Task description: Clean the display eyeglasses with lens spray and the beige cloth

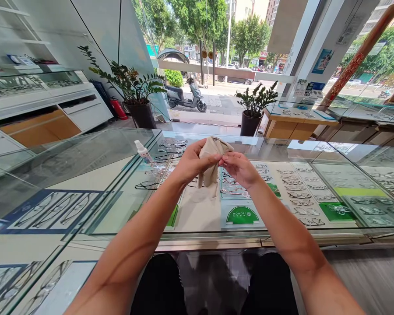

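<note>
A beige cloth is bunched in my left hand, its loose end hanging down above the glass counter. My left thumb presses against its front. My right hand meets it from the other side, fingertips pinched together at the cloth's right edge beside my left thumb. Whatever lies between those right fingertips is too small and hidden to make out. On the counter to the left stands a white spray bottle. A pair of dark-framed eyeglasses lies between the bottle and my left forearm.
Below my hands runs a glass display counter with rows of eyeglasses inside and a green sign near its front. A second glass case joins at the left. Potted plants and a window stand beyond.
</note>
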Demonstrator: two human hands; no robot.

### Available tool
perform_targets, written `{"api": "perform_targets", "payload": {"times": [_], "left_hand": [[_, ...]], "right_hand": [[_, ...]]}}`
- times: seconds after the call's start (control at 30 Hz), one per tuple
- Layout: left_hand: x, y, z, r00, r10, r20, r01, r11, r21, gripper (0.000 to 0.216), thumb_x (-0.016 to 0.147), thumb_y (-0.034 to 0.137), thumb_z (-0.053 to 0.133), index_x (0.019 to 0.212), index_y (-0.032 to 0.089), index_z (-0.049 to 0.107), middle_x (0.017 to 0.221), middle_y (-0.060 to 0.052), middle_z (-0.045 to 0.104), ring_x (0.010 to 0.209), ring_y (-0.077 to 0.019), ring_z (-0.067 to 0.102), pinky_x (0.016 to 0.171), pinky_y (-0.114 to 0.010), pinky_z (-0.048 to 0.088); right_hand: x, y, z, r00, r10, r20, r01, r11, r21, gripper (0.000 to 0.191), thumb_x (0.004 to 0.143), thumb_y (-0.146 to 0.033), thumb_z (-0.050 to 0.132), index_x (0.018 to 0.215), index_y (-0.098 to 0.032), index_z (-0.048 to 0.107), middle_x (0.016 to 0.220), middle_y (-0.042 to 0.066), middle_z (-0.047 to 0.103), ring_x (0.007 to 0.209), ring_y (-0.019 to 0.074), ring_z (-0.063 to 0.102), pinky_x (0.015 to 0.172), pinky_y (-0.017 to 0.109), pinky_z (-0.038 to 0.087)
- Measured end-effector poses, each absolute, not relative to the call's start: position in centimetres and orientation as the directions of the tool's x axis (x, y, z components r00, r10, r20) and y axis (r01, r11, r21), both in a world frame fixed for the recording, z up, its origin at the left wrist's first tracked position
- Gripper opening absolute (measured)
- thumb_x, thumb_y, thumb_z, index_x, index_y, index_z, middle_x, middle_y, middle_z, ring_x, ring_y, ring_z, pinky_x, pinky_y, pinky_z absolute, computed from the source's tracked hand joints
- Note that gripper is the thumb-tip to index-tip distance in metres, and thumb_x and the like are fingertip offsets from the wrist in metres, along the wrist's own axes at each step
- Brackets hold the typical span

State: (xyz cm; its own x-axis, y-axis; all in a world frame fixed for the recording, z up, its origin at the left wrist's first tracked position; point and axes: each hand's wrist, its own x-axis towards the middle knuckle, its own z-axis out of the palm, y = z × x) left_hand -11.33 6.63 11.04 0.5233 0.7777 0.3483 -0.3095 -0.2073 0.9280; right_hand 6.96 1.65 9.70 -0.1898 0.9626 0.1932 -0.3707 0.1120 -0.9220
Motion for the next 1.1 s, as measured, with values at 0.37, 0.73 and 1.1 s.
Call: {"api": "perform_targets", "payload": {"times": [0.37, 0.73, 1.1], "left_hand": [[-10.3, 5.7, 10.8, 0.273, 0.863, 0.424, -0.169, -0.391, 0.905, 0.064, 0.089, 0.082, 0.071, 0.074, 0.021, 0.06, 0.057, 0.002, 0.051, 0.051, -0.0121, 0.043, 0.05, -0.027, 0.034], [-12.1, 6.7, 11.3, 0.498, 0.771, 0.397, 0.384, -0.606, 0.696, 0.023, 0.1, 0.043, 0.061, 0.108, 0.023, 0.066, 0.083, 0.0, 0.072, 0.072, -0.0185, 0.061, 0.069, -0.029, 0.042], [-9.5, 6.6, 8.2, 0.704, 0.71, 0.012, 0.703, -0.699, 0.128, 0.031, 0.101, 0.041, 0.056, 0.085, 0.023, 0.077, 0.092, -0.01, 0.081, 0.088, -0.0292, 0.074, 0.065, -0.033, 0.036]], "right_hand": [[6.1, 1.0, 9.5, -0.236, 0.945, 0.225, -0.299, 0.149, -0.942, 0.036, 0.071, -0.056, 0.096, 0.077, -0.022, 0.086, 0.084, 0.005, 0.078, 0.088, 0.0216, 0.067, 0.097, 0.04, 0.054], [10.2, 2.1, 10.8, 0.026, 0.933, 0.359, -0.461, 0.33, -0.824, 0.028, 0.077, -0.05, 0.094, 0.075, -0.025, 0.082, 0.087, 0.001, 0.064, 0.085, 0.0145, 0.061, 0.082, 0.028, 0.057], [9.8, 2.3, 10.6, 0.013, 0.936, 0.352, -0.404, 0.327, -0.854, 0.029, 0.078, -0.051, 0.09, 0.075, -0.025, 0.079, 0.089, 0.002, 0.063, 0.085, 0.0161, 0.059, 0.08, 0.031, 0.053]]}}
